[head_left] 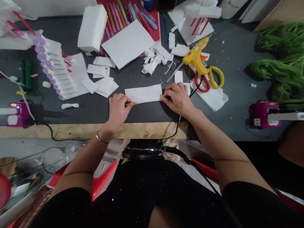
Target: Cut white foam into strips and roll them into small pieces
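Observation:
A white paper strip [143, 93] lies flat on the dark table [95, 109] in front of me. My left hand [118, 108] pinches the strip's left end, fingers closed on its lower corner. My right hand [177, 97] presses and grips the right end, fingers curled over the edge. Both hands rest on the tabletop near its front wooden edge [71, 130].
A yellow glue gun [197, 58] and red-and-yellow scissors [211, 79] lie right of the strip. Cut white pieces [102, 84], a paper stack [92, 28], a row of purple-tipped tubes [51, 72] and pens on a red tray [123, 14] lie beyond. Green yarn [280, 60] sits far right.

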The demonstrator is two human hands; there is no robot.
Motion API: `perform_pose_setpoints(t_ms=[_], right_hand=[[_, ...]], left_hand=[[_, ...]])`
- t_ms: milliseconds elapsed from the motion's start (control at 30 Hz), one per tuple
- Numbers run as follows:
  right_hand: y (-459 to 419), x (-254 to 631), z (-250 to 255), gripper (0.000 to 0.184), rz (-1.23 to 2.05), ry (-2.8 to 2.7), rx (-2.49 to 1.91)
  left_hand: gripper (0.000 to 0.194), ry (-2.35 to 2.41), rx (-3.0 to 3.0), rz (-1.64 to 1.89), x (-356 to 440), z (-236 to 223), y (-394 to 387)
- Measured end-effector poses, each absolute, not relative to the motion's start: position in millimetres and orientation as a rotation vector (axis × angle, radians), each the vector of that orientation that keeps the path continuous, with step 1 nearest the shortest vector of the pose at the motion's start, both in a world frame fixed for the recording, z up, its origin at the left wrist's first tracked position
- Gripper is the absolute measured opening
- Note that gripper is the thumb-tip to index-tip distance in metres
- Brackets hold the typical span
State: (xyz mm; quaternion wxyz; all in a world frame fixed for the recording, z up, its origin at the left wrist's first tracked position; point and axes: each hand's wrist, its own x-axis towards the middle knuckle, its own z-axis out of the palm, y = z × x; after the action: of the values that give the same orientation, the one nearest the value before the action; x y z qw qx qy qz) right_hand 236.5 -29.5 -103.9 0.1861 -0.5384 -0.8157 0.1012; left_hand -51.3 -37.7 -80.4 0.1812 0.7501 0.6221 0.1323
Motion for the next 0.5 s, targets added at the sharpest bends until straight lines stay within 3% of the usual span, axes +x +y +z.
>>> perform_pose_setpoints(t_ms=[500], right_hand=[[-26, 240, -109, 0.019, 0.336, -2.215, -1.522]], left_hand=[[0.044, 1.757, 2.158, 0.365, -62, -97, -19]])
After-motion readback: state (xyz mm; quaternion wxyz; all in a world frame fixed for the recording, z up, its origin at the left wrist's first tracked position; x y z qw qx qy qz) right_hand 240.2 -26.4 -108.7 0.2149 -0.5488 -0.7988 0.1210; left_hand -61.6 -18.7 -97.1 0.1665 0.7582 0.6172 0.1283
